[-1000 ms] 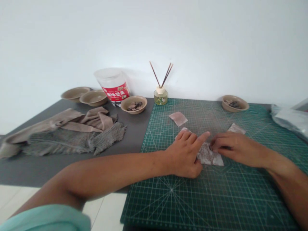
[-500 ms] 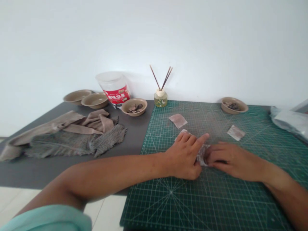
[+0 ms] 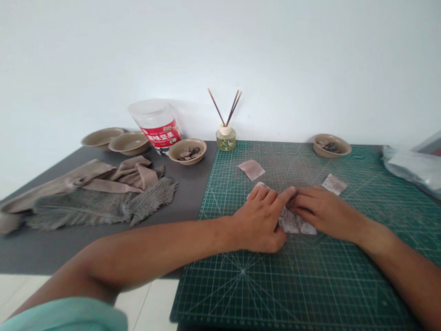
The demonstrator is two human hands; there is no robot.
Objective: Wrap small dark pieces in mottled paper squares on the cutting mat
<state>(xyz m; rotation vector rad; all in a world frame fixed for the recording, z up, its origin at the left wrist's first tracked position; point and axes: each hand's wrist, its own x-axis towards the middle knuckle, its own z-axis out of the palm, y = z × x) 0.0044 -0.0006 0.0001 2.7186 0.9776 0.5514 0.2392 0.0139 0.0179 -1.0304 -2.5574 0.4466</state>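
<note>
Rests the left hand (image 3: pixel 260 219) palm-down over the nine-o'clock edge of a wrinkled pale sheet (image 3: pixel 290 222), partly covered on the green cutting mat (image 3: pixel 310 285), and points the index finger (image 3: pixel 285 196) toward the right fingertips. Has the right hand (image 3: pixel 320 209) over the sheet's two-o'clock side, with bent fingers. Impossible to see whether grasping or only touching with either hand. From the sheet, shows a pinkish square (image 3: pixel 251 169) at eleven and a pale square (image 3: pixel 334 184) between one and two, both lying on the mat. Farther out, has a filled bowl (image 3: pixel 331 153) at one, a reed diffuser (image 3: pixel 226 139) at eleven, a red-labelled tub (image 3: pixel 160 133) at ten, crumpled cloth (image 3: pixel 103 197) at nine and a plastic bag (image 3: pixel 413 168) at two.
</note>
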